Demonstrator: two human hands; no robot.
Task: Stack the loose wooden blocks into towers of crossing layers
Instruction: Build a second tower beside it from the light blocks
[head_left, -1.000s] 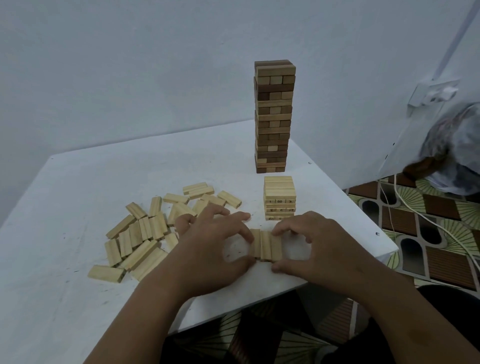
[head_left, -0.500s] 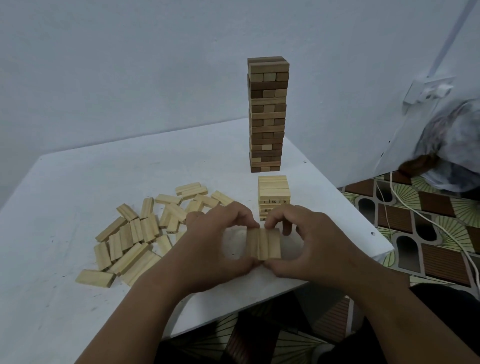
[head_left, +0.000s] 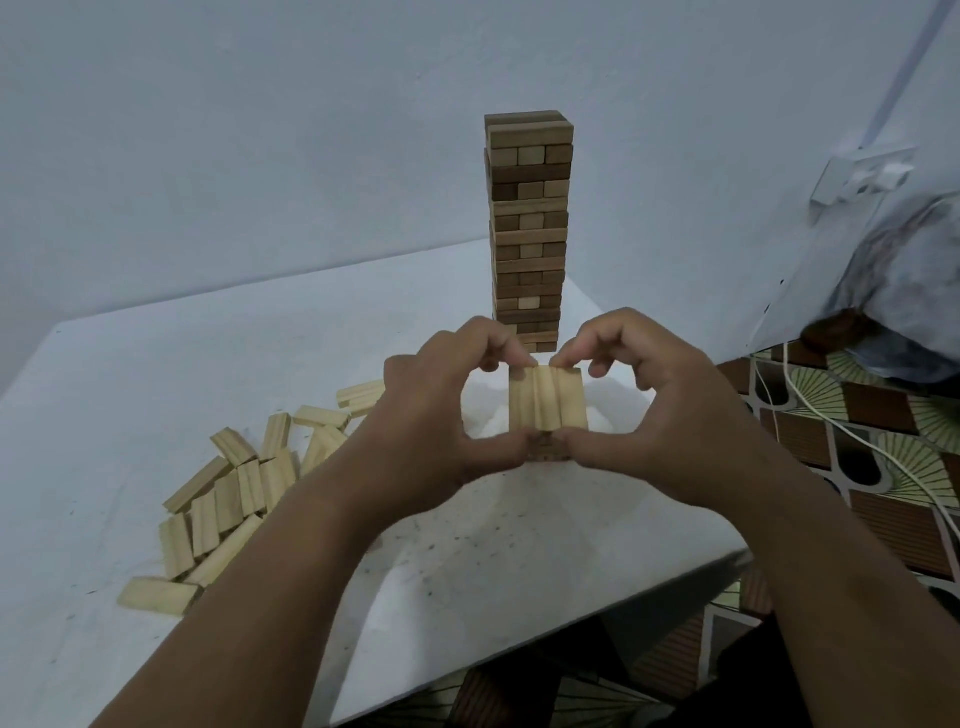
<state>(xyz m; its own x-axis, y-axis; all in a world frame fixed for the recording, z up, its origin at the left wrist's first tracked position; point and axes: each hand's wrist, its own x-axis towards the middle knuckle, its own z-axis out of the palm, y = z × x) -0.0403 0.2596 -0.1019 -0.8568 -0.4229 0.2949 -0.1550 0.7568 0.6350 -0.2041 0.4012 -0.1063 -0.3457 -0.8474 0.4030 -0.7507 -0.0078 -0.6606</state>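
Note:
Three pale wooden blocks (head_left: 547, 404) lie side by side as one flat row, pinched between both hands at their near and far ends. My left hand (head_left: 436, 415) grips the row's left part with thumb and fingers; my right hand (head_left: 657, 415) grips its right part the same way. The row sits over the short pale tower (head_left: 545, 453), of which only a dark sliver shows below it; whether they touch I cannot tell. A tall dark brown tower (head_left: 529, 228) of crossing layers stands behind. Loose pale blocks (head_left: 228, 493) lie scattered at the left.
The white table (head_left: 156, 374) stands in a corner of pale walls. Its right edge drops to a patterned floor (head_left: 883, 467) with white cables. A wall socket (head_left: 862, 174) and a bundle of cloth (head_left: 904, 291) are at the right.
Both hands lifted the row of three blocks off the table near the front edge and carried it away from me, over the short pale tower.

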